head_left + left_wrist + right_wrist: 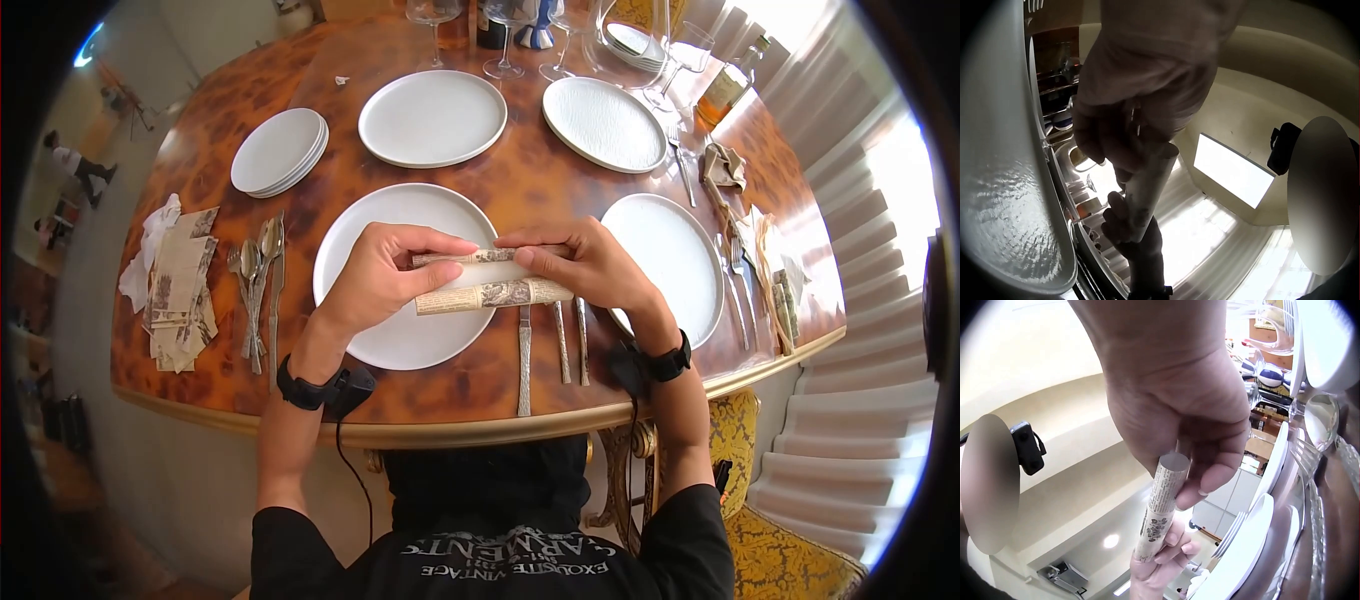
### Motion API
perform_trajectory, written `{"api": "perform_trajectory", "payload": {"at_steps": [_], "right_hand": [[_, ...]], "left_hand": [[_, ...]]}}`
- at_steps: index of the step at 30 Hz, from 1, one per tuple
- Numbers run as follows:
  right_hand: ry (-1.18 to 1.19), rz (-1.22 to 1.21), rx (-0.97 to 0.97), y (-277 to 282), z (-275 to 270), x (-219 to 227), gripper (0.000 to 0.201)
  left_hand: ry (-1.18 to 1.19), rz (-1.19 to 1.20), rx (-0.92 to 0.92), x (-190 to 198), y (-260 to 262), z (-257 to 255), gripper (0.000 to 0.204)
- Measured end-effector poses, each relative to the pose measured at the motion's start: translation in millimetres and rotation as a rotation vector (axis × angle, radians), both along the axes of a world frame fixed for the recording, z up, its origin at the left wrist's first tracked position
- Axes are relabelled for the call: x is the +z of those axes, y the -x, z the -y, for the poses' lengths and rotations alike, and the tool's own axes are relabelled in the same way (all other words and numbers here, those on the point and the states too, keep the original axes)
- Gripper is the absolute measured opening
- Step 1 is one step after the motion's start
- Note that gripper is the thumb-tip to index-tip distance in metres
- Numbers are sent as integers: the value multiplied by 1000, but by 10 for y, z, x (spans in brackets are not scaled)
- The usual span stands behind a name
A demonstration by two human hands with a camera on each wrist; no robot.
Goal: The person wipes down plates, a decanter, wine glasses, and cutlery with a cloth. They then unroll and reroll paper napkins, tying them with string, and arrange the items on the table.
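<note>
Both hands hold a printed beige paper napkin [500,294] above the near white plate [405,345]; its near edge is rolled into a tube and its far edge is curled too. My left hand [385,270] pinches the left end between thumb and fingers, and my right hand [590,262] pinches the right end. In the left wrist view the rolled tube [1150,187] runs from the left hand [1141,100] toward the other hand. The right wrist view looks into the tube's round end [1163,503] below the right hand [1179,406].
Printed papers [180,290] lie at the left beside spoons and forks [255,280]. Stacked small plates [280,152], two far plates [432,118] and a right plate [668,265] surround the hands. Glasses [503,68] and a bottle [728,90] stand at the back. A knife [524,365] lies near the front edge.
</note>
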State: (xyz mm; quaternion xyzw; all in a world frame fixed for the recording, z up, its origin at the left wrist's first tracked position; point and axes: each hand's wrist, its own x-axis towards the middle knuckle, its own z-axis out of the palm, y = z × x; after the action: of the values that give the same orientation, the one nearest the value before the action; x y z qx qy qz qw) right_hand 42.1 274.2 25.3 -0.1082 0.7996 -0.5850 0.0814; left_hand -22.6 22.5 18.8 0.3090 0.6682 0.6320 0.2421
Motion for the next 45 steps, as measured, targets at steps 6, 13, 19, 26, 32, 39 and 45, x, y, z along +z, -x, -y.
{"api": "perform_trajectory", "payload": {"at_steps": [6, 13, 19, 26, 32, 39, 45], "right_hand": [[5, -118, -28, 0, -6, -53, 29], [-7, -91, 11, 7, 0, -61, 27], [43, -69, -3, 15, -2, -57, 27], [-11, 48, -13, -4, 2, 12, 26], [35, -174, -77, 1, 7, 35, 23], [-47, -232, -61, -32, -33, 667, 32], [-170, -242, -44, 9, -120, 766, 29]], "left_hand": [[65, 167, -43, 92, 39, 33, 27], [61, -130, -60, -40, 77, 49, 28], [28, 113, -23, 57, 45, 38, 24], [-36, -40, -32, -24, 60, 42, 22], [-31, 43, -29, 239, 46, 11, 27], [-40, -236, -27, 786, 103, 8, 21], [-39, -275, -20, 774, 172, -69, 22]]}}
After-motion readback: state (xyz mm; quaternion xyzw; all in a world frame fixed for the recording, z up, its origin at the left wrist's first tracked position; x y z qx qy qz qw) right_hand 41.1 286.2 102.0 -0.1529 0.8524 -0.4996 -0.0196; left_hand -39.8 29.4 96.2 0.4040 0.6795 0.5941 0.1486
